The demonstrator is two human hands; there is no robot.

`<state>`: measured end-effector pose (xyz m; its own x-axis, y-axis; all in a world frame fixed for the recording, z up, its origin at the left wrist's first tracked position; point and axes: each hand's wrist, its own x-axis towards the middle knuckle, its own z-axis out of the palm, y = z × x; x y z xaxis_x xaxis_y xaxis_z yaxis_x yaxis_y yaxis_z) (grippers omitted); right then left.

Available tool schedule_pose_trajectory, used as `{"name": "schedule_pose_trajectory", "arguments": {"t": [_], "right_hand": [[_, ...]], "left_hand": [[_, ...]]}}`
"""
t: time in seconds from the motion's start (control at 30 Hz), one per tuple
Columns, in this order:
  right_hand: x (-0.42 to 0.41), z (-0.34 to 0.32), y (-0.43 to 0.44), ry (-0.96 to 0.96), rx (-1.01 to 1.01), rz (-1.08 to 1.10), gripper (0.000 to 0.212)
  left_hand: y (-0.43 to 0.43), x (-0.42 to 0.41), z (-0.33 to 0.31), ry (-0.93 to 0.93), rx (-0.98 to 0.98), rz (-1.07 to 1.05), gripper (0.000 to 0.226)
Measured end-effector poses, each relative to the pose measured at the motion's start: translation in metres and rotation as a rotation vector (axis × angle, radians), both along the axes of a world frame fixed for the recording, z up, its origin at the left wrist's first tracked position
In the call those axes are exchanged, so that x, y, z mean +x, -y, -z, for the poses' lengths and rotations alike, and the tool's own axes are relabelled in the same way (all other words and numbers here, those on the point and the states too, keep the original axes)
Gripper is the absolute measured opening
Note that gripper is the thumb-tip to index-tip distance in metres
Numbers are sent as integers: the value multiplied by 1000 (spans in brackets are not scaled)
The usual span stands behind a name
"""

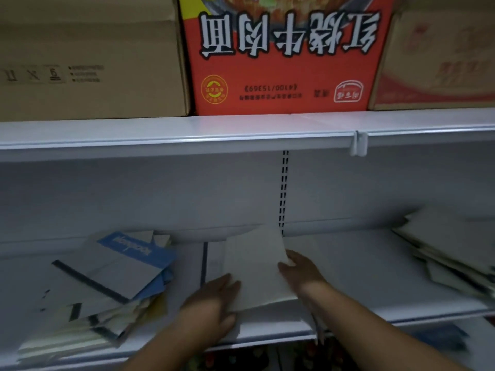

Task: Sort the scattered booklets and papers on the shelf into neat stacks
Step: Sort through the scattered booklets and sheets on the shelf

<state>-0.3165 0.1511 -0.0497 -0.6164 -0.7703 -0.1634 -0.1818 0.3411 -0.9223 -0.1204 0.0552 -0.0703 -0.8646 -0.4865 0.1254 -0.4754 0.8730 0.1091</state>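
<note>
Two bare hands meet on a pale grey sheet of paper (257, 266) lying mid-way along the white metal shelf (361, 266). Left hand (214, 303) has its grip closed on the sheet's near-left corner; right hand (300, 271) pinches its right edge. A messy pile of blue-and-grey booklets (107, 279) sits left, loose grey papers (450, 253) right.

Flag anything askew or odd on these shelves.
The booklet pile at left is fanned out crookedly, with corners overhanging the lower shelf. The paper stack at right is also skewed. The red carton on the shelf above sits upside down, its print inverted.
</note>
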Motion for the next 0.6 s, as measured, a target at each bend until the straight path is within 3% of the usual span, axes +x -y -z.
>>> {"name": "schedule_pose_trajectory", "arguments": {"t": [0.1, 0.17, 0.27, 0.33, 0.4, 0.5, 0.6], "right_hand": [[-41, 9, -31, -36, 25, 112, 38], [-62, 15, -44, -231, 141, 127, 38], [-76, 26, -48, -614, 495, 37, 47], [-77, 26, -43, -685, 571, 38, 53], [-74, 21, -34, -736, 539, 43, 53], [-56, 15, -13, -850, 377, 17, 44], [-19, 10, 19, -821, 220, -88, 30]], "left_hand": [[-13, -52, 12, 54, 7, 109, 56], [-23, -79, 15, 118, 65, 80, 54], [-30, -95, 18, 161, 82, 47, 54], [-24, -87, 14, 164, 72, 28, 56], [-8, -64, -2, 129, -14, -55, 56], [30, -14, -27, 117, -97, -409, 57], [57, 36, -31, 178, -67, -695, 63]]}}
